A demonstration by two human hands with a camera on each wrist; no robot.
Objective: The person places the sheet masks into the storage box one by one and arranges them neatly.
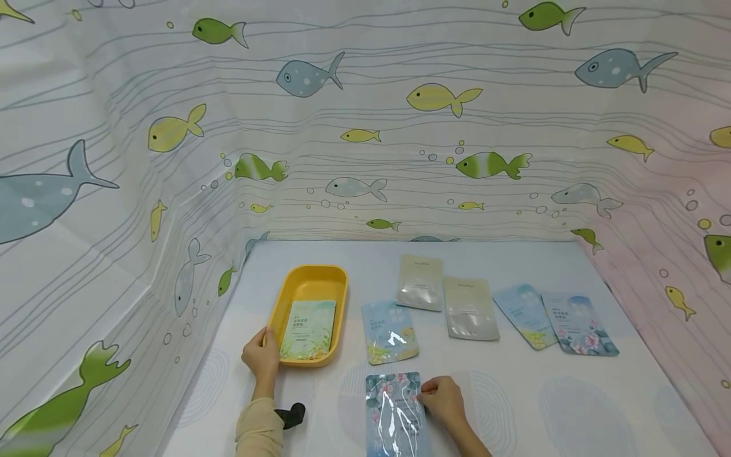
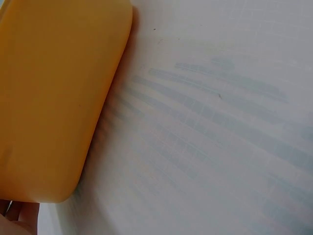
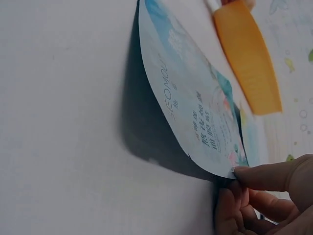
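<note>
A yellow tray (image 1: 338, 279) stands on the white table, with a green sachet (image 1: 308, 330) lying in it. My left hand (image 1: 261, 357) grips the tray's near left rim; its wrist view shows the tray's outer wall (image 2: 54, 98) and a bit of the hand (image 2: 17, 218). My right hand (image 1: 441, 398) pinches the right edge of a blue floral sachet (image 1: 394, 416) at the table's front. In the right wrist view that sachet (image 3: 195, 112) is lifted off the table at its edge, between my thumb and fingers (image 3: 264, 196).
Several more sachets lie in a row behind: a blue one (image 1: 389, 331), two beige ones (image 1: 421, 282) (image 1: 471, 308), and two blue floral ones (image 1: 524, 315) (image 1: 578, 324). A small black object (image 1: 291, 416) lies by my left forearm. Fish-print cloth walls (image 1: 365, 139) enclose the table.
</note>
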